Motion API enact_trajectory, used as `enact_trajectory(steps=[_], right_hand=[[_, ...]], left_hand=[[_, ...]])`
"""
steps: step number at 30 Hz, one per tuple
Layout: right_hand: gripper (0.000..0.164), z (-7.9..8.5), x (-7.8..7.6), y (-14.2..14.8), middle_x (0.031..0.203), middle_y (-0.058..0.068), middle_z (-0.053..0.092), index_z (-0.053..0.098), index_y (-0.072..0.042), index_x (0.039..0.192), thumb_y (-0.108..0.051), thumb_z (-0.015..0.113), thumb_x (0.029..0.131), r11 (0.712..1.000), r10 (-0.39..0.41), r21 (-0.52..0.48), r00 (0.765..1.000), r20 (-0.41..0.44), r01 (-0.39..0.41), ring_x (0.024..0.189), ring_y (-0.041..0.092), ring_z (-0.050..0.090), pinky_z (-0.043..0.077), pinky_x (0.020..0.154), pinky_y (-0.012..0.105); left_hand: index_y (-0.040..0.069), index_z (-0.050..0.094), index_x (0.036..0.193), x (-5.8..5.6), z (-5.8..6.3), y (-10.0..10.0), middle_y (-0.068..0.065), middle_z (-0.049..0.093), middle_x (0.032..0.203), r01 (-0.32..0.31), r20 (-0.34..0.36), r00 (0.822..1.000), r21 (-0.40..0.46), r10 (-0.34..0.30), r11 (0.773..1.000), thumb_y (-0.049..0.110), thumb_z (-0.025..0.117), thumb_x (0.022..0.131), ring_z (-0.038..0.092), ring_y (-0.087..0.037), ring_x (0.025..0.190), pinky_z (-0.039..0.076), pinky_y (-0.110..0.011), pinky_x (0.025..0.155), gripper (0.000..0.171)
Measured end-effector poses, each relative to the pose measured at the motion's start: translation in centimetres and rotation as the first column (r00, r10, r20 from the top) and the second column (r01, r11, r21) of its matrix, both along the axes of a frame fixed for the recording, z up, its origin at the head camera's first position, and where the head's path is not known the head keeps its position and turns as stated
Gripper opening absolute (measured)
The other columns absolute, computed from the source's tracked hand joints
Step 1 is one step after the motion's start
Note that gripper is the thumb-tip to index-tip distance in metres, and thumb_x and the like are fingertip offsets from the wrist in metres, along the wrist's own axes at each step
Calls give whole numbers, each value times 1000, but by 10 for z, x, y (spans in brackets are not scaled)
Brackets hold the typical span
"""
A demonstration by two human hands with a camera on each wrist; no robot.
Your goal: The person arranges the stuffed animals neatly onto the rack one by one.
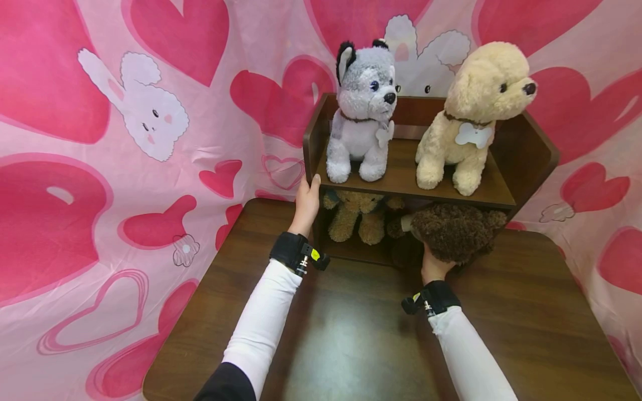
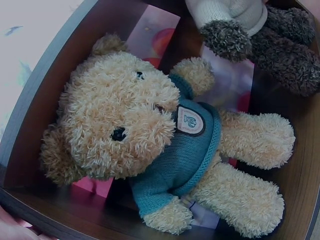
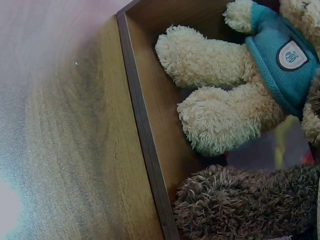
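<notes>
My left hand [image 1: 306,205] grips the left side panel of a dark brown wooden shelf [image 1: 309,131], its thumb at the front edge. On the lower level a tan teddy bear [image 1: 371,225] sits near that hand; the left wrist view shows its teal sweater with a badge. My right hand [image 1: 435,263] holds a dark brown teddy bear [image 1: 453,231] from below, at the right front of the lower level. This bear leans forward, and its white sweater [image 2: 230,12] shows in the left wrist view. Fur hides most of the right fingers.
On the top level sit a grey and white plush husky [image 1: 361,117] and a cream plush dog [image 1: 468,122] with a bone-shaped tag. The shelf stands on a brown wooden table [image 1: 361,328]. A pink heart-and-rabbit cloth [image 1: 165,106] hangs behind and beside it.
</notes>
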State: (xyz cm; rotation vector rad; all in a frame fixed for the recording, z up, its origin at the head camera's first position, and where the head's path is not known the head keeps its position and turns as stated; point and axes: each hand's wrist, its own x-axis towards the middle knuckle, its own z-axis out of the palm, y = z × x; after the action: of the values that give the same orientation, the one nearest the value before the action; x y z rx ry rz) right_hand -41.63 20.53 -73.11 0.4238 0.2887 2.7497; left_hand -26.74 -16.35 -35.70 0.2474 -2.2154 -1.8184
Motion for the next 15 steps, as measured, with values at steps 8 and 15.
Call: enact_trajectory(steps=[8,15], right_hand=[[51,117,70,-45,141,4,35,36,-16,137,-44,37,95,987,108,-135,986,130,-90,127,25,32,24,99,60],[47,129,79,-57,135,7,39,38,-14,133,-40,42,94,997,17,-71,984,176,-4,121,26,38,33,92,61]], left_hand=[[6,17,145,1,0,-1,-11,21,149,-8,1,1000,6,8,1000,33,37,98,19,-21,136,17,-34,110,58],[6,17,145,2,0,-2,-11,22,148,-10,-2,1000,-9,10,1000,32,37,98,20,-21,135,18,-34,109,58]])
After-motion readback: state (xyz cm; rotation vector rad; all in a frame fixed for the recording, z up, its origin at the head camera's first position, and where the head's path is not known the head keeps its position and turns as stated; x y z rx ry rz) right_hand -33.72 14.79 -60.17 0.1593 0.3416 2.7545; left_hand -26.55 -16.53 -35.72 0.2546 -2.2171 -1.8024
